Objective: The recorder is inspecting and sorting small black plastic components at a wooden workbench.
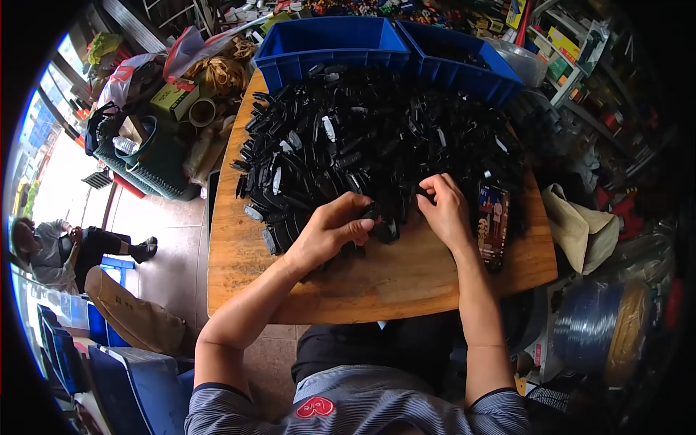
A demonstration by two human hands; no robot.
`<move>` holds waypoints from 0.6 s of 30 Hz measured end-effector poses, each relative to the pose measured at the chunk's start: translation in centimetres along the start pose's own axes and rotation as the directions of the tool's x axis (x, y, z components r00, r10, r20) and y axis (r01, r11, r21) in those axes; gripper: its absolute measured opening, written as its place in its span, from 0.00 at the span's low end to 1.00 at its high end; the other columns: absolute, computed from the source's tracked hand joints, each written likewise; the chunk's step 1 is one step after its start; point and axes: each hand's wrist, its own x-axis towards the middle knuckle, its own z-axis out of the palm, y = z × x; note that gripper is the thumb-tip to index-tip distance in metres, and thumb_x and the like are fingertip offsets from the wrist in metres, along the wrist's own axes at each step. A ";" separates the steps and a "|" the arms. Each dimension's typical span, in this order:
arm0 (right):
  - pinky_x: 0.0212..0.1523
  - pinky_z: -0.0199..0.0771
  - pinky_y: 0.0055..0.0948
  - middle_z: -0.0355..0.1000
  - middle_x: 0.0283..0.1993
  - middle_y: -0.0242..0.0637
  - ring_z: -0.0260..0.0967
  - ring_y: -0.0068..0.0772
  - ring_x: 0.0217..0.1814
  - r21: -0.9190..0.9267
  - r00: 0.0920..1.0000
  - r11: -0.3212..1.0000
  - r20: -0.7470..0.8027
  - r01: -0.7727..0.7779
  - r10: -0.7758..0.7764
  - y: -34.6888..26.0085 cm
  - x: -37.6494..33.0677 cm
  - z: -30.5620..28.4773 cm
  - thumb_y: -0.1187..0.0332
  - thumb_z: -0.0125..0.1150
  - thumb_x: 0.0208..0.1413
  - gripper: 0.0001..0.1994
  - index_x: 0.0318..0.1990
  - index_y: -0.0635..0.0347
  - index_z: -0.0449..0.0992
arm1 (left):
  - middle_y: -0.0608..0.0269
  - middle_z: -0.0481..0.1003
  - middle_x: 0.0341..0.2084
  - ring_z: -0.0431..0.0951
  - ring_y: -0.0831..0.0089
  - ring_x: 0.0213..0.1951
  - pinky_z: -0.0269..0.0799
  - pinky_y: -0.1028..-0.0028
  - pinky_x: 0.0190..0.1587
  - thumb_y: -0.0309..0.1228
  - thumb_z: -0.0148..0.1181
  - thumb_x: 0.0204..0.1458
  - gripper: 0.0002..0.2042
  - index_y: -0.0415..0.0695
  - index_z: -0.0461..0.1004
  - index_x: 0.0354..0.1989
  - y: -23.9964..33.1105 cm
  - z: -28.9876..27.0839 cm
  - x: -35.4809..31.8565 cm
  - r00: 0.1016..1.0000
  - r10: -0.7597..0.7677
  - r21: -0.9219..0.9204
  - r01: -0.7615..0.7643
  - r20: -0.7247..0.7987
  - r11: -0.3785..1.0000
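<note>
A big heap of small black plastic parts [377, 123], some with grey or silver faces, covers much of the wooden table [326, 297]. At the heap's near edge, my left hand [332, 228] is closed, with a small black plastic part [372, 211] between its thumb and fingers. To its right is my right hand [446, 210], its fingers bent toward the thumb. Something dark shows at those fingertips, too small to make out. A phone [492, 223] with a lit screen lies to the right of my right hand, at the edge of the heap.
Behind the heap stand two blue bins [333, 56], the right one [464, 65] holding dark parts. Beige cloth [578, 228] lies right of the table, above a large wrapped spool [602, 326]. Baskets and bags [145, 156] crowd the left; a person [61, 250] sits beyond.
</note>
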 end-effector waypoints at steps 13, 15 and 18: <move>0.22 0.64 0.14 0.68 0.25 0.30 0.61 0.15 0.20 0.656 0.939 0.688 0.099 -0.310 0.329 -3.0 0.3 -2.6 0.67 0.53 0.57 0.06 0.38 0.60 0.68 | 0.65 0.73 0.32 0.71 0.81 0.35 0.69 0.77 0.40 0.31 0.58 0.53 0.14 0.38 0.68 0.45 -0.8 0.6 0.3 1.000 0.016 0.060 -0.015 -0.024 0.998; 0.20 0.60 0.12 0.69 0.26 0.33 0.59 0.13 0.18 0.808 0.947 0.497 0.245 -0.317 0.206 -4.3 -0.4 -2.0 0.65 0.45 0.62 0.10 0.42 0.60 0.68 | 0.66 0.73 0.39 0.70 0.82 0.42 0.67 0.79 0.45 0.28 0.57 0.53 0.14 0.38 0.67 0.47 -1.4 0.3 0.3 1.000 0.005 0.125 -0.004 -0.008 0.992; 0.20 0.57 0.12 0.68 0.26 0.31 0.57 0.13 0.18 0.839 0.931 0.427 0.366 -0.337 0.016 -5.5 -1.4 -1.1 0.61 0.49 0.60 0.11 0.42 0.59 0.67 | 0.67 0.72 0.36 0.69 0.83 0.40 0.66 0.79 0.44 0.28 0.57 0.53 0.14 0.37 0.67 0.47 -0.5 0.9 0.3 1.000 0.025 0.150 -0.023 -0.010 0.988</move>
